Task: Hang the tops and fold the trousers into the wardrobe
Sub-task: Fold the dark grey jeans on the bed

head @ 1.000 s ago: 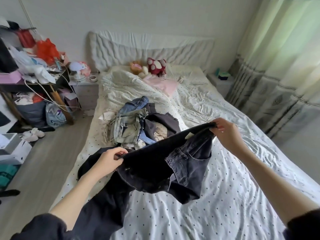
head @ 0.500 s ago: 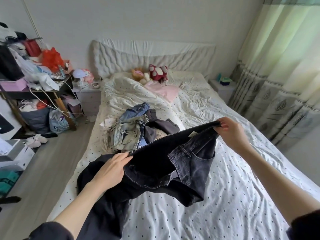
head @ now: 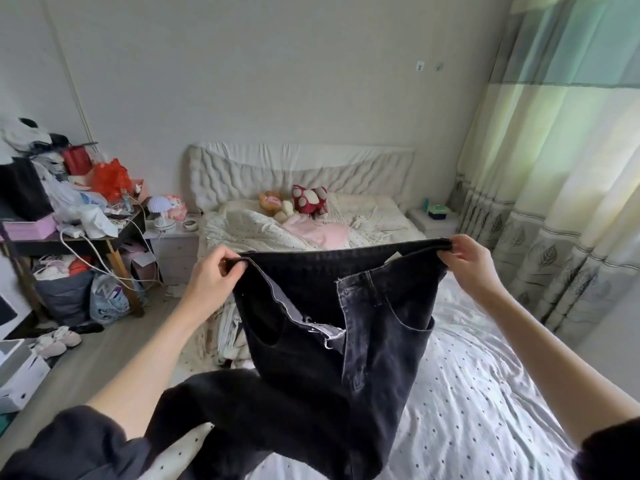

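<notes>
Ok, I've got black jeans (head: 363,323) held up over the bed (head: 485,393), waistband stretched flat btwn both hands. Left hand (head: 211,278) pinches the waistband's left end, fingers curled round the fabric, thumb on top. Right hand (head: 467,263) grips the right end the same way, fingers wrapped tight on the band. Fly looks undone, front flap hanging open below the grip; legs drop down from there, one trailing toward my left sleeve (head: 69,445), lower ends out of frame. Under the left hand, behind the jeans, a bit of pale clothing (head: 228,337) on the polka-dot sheet, mostly hidden. Past the grip: pink garment (head: 322,232) on the rumpled duvet, plush toys (head: 294,202) at the headboard (head: 298,168). Left of the left hand, cluttered desk (head: 69,233) w/ bags underneath; right of the right hand, curtains (head: 561,202).
</notes>
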The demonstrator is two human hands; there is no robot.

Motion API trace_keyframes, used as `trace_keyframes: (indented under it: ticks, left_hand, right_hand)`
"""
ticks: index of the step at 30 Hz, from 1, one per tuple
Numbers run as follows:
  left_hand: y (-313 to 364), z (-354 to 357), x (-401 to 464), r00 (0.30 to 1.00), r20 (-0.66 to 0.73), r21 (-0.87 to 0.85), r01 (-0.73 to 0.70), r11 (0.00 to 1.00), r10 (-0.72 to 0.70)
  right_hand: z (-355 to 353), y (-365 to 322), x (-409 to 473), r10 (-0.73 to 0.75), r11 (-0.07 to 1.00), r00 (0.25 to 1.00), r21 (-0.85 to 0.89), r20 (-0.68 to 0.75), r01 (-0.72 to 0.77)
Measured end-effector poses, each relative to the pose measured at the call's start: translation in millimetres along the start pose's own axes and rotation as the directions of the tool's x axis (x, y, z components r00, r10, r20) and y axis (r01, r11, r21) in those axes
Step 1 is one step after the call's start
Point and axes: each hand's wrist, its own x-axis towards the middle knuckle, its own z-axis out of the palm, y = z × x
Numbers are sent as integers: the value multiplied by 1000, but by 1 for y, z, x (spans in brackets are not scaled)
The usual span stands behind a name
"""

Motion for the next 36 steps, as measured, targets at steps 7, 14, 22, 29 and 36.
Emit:
trace_keyframes:
  ticks: [7,14,22,29,36]
  left_hand:
    - [149,-55,105,910,-331,130,-218,967,250]
    - [257,-113,135,824,-415,91,-384,919,385]
    - [206,-67,101,984,-41,200,-161,966,173]
    - [117,6,42,990,143,96,-32,995,18]
    - [64,57,-10,958,286,301,-87,950,-3]
  right_hand:
    - [-71,-119,60,-242,922,957,269,-163,279]
    - [-143,-211,75,-385,795,860,353,-333,493]
    - [-149,-160,38,-314,877,939,335,-140,344]
    - [-130,-132,0,-219,957,975,200,22,211]
    - [-103,-107,-16,-171,968,985,191,39,160]
